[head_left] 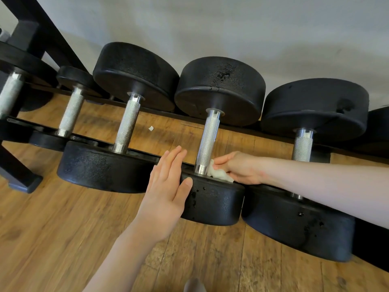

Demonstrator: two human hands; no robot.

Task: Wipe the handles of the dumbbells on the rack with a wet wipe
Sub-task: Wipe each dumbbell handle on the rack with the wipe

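Observation:
Several black dumbbells with knurled steel handles lie side by side on a low black rack (pixel 166 112). My right hand (pixel 240 168) pinches a crumpled white wet wipe (pixel 219 173) against the near end of the middle dumbbell's handle (pixel 208 138). My left hand (pixel 168 182) lies flat with straight fingers on the near head (pixel 214 201) of that same dumbbell, thumb over its edge. To the left stands another dumbbell handle (pixel 127 125), and to the right one more (pixel 302 146), partly behind my right forearm.
Smaller dumbbells (pixel 71 111) sit further left on the rack. A black frame post (pixel 52 32) rises at the upper left. A small white scrap (pixel 151 128) lies on the wooden floor (pixel 63 239) under the rack. A pale wall stands behind.

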